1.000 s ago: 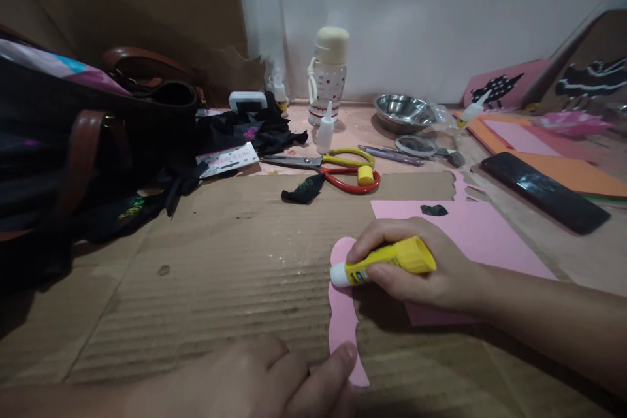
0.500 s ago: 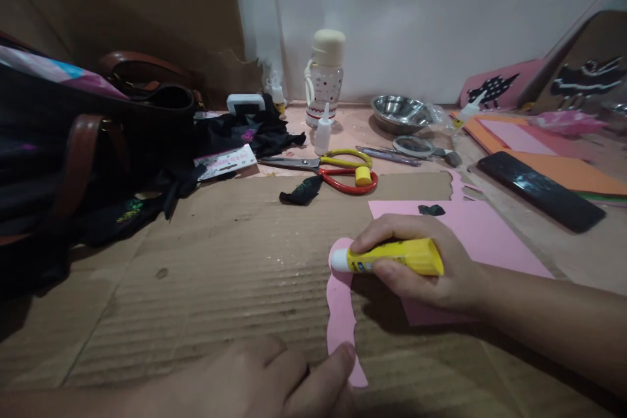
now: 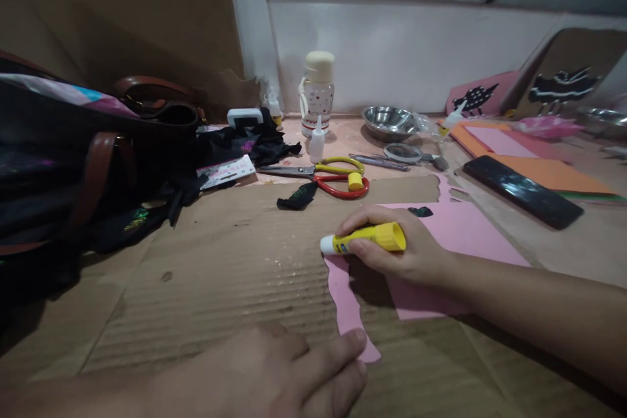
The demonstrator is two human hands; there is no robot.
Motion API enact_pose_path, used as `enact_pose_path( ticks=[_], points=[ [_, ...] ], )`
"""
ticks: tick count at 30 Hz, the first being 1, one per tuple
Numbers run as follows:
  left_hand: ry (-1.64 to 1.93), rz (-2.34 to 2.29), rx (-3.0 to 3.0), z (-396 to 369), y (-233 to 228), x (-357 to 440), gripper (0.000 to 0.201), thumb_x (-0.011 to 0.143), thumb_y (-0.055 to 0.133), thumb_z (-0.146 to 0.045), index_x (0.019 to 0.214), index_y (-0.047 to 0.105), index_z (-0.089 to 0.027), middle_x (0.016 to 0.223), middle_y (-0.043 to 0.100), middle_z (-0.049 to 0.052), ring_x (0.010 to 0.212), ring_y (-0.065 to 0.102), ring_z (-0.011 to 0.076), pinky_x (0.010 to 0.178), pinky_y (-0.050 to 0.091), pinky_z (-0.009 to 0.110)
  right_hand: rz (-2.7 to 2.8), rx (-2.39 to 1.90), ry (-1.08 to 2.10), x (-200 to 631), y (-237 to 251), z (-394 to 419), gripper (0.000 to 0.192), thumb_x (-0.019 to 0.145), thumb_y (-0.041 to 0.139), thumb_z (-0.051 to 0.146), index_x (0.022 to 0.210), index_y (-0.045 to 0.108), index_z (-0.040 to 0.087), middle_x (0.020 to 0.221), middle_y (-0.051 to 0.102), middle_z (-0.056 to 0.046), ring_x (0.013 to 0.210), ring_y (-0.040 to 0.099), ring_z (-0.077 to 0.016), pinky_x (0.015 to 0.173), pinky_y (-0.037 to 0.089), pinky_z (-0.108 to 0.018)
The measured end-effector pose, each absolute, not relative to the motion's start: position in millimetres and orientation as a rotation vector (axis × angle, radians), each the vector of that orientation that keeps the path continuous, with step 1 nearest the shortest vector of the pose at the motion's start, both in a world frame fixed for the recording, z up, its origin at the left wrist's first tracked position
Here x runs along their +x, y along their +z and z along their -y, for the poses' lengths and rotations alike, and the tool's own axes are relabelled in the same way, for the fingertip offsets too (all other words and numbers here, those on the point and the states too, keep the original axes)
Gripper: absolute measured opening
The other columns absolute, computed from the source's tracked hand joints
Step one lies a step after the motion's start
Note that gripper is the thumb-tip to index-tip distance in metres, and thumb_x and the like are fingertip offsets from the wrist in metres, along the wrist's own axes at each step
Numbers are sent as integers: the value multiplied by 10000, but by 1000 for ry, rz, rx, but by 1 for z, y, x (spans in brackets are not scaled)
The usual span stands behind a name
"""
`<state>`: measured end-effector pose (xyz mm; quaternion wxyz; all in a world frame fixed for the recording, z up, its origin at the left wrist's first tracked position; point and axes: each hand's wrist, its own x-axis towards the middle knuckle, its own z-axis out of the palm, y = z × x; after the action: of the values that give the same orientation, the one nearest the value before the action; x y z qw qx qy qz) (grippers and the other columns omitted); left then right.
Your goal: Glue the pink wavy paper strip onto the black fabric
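Note:
My right hand (image 3: 396,248) grips a yellow glue stick (image 3: 365,238), its white tip pointing left at the far end of a wavy pink paper cutout (image 3: 349,297) lying on the brown cardboard (image 3: 220,274). My left hand (image 3: 274,372) rests low in the view, a fingertip pressing the near end of that cutout. A larger pink paper sheet (image 3: 455,228) lies under and behind my right hand, with a small dark scrap (image 3: 420,211) on it.
A dark bag with brown straps (image 3: 83,157) fills the left. Behind are scissors (image 3: 328,176), a yellow cap (image 3: 355,181), a small glue bottle (image 3: 317,142), a drinks bottle (image 3: 317,91), a steel bowl (image 3: 389,121), a black phone (image 3: 522,191) and orange paper (image 3: 543,170).
The glue stick's tip has slid from the middle of the cutout's far end out to its top edge. The camera tilted up slightly. My left hand stays on the cutout.

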<state>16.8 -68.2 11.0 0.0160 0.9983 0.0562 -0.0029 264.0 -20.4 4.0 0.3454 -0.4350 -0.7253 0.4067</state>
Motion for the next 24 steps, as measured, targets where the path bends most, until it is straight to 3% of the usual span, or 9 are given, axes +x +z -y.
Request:
enact_pose_path(
  ticks=[4,8,15,24],
  points=[
    [53,-193,3066,69,21,17,374,1047,555,-247,1389,583,-97,1453,628,131,813,777,186,620,620,280,1659,-1155,1016,264,5,23,222,943,647,422,924,675,203,706,670,4,563,598,-131,498,457,-229],
    [65,-204,2998,68,20,14,368,1055,535,-225,1397,574,-95,1436,642,129,852,778,179,662,631,263,1857,-1051,1111,262,12,29,143,878,664,315,822,688,185,729,722,-19,605,643,-135,525,493,-217],
    [50,-206,2983,65,17,14,419,1013,596,-189,1421,555,-105,1452,632,106,794,775,179,642,639,278,1953,-1045,1179,258,16,29,136,846,683,312,821,685,178,720,750,-22,565,665,-125,491,488,-193],
    [81,-260,2968,69,18,19,316,1078,489,-263,1337,598,-118,1323,720,91,744,765,172,618,620,286,1889,-1060,1009,263,13,35,137,873,672,310,821,689,185,715,746,-26,584,652,-136,515,502,-217]
  ],
)
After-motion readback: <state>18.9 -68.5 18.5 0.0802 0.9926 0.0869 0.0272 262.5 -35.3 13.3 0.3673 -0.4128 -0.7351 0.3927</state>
